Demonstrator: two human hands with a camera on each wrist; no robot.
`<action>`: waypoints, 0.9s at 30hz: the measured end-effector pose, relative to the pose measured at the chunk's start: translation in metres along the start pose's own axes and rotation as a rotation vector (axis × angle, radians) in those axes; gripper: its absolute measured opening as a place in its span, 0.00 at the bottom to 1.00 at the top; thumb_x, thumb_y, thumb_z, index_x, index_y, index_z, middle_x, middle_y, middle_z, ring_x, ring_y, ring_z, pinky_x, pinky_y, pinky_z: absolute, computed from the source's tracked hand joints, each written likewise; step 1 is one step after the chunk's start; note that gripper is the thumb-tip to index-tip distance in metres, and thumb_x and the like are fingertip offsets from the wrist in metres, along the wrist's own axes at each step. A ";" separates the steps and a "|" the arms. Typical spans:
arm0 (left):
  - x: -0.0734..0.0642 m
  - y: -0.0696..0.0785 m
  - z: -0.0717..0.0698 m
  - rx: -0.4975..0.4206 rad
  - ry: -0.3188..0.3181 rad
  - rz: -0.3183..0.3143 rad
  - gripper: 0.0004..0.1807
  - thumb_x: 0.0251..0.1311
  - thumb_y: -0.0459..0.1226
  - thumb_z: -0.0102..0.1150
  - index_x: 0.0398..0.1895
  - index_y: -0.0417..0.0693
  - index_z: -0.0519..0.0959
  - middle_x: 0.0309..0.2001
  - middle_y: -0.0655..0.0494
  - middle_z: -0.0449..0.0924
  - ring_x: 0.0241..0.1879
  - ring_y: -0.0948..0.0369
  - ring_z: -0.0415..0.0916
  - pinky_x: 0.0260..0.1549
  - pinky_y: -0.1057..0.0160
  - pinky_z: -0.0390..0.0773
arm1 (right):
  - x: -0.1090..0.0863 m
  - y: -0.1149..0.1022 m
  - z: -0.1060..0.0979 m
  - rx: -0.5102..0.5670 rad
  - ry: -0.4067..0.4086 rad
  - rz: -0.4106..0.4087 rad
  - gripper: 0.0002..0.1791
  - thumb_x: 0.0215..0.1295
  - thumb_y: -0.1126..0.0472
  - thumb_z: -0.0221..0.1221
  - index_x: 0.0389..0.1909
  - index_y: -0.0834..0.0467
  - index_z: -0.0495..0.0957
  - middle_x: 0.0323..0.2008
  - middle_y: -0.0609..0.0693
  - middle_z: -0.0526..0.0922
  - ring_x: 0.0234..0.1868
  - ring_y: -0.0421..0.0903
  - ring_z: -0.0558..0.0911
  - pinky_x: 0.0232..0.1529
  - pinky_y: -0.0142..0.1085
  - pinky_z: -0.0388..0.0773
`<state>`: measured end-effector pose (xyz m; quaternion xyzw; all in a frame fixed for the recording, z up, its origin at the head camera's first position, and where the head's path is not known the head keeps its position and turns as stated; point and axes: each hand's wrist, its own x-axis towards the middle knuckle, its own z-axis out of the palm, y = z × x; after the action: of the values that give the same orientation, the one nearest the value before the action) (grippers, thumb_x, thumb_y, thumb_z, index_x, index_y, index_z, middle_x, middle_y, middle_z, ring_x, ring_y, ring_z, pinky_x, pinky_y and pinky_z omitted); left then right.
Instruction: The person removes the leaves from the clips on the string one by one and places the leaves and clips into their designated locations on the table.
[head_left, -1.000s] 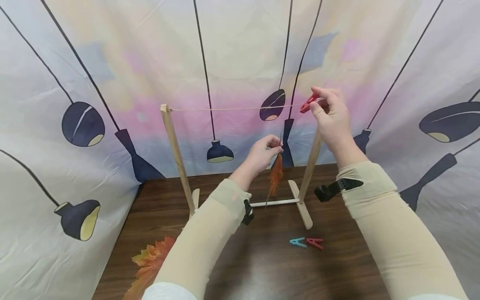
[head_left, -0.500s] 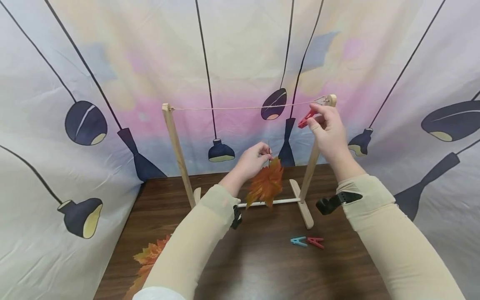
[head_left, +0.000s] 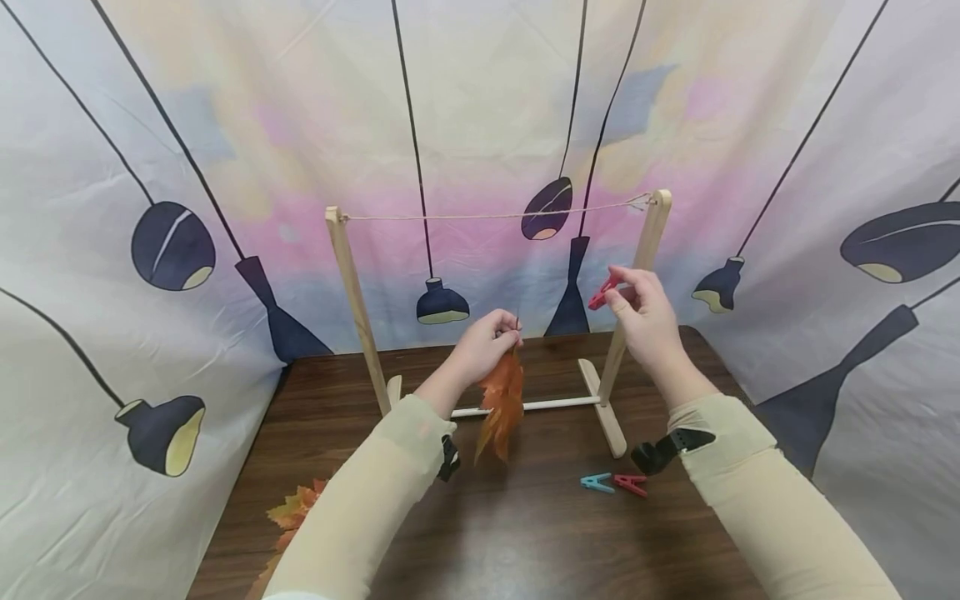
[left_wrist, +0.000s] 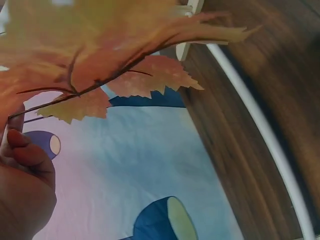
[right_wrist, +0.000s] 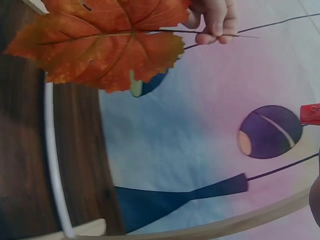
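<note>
My left hand [head_left: 486, 346] pinches the thin stem of an orange artificial maple leaf [head_left: 502, 404], which hangs down in front of the wooden stand. The right wrist view shows the leaf's veined face [right_wrist: 105, 47] broadside, its stem between the fingertips. My right hand [head_left: 647, 321] pinches a red clothespin [head_left: 604, 292] near the stand's right post, below the line. Only the clothespin's tip [right_wrist: 310, 114] enters the right wrist view. Between the two posts runs a thin string [head_left: 465, 217], with nothing clipped to it.
Two wooden posts, left [head_left: 352, 300] and right [head_left: 651, 237], are joined low down by a white rod [head_left: 562, 404]. A blue clothespin [head_left: 596, 482] and another red clothespin [head_left: 631, 484] lie on the brown table [head_left: 540, 533]. More orange leaves [head_left: 296, 508] lie partly hidden behind the left forearm.
Both hands have come down from the string; the left has also moved leftward with the maple leaf, which has turned. The right hand has lowered the red clothespin away from the string.
</note>
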<state>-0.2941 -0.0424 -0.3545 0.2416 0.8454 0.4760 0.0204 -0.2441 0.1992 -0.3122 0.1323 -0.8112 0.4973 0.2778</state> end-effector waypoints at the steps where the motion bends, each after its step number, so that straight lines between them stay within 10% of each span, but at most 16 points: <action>1: -0.002 -0.002 0.001 -0.012 0.009 0.000 0.06 0.68 0.36 0.47 0.42 0.46 0.73 0.35 0.53 0.80 0.37 0.61 0.74 0.42 0.60 0.71 | -0.003 0.002 0.002 -0.003 -0.004 0.009 0.21 0.68 0.65 0.53 0.60 0.65 0.69 0.51 0.59 0.68 0.37 0.29 0.73 0.42 0.26 0.66; 27: -0.034 -0.028 0.012 -0.088 -0.034 -0.090 0.05 0.65 0.38 0.55 0.39 0.47 0.76 0.32 0.52 0.79 0.23 0.60 0.71 0.24 0.62 0.73 | -0.039 0.032 0.016 -0.034 -0.050 0.092 0.22 0.68 0.60 0.54 0.60 0.64 0.69 0.51 0.58 0.69 0.38 0.31 0.74 0.43 0.27 0.67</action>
<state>-0.2717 -0.0592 -0.3909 0.2101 0.8332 0.5071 0.0668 -0.2328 0.1980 -0.3640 0.1027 -0.8313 0.4923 0.2367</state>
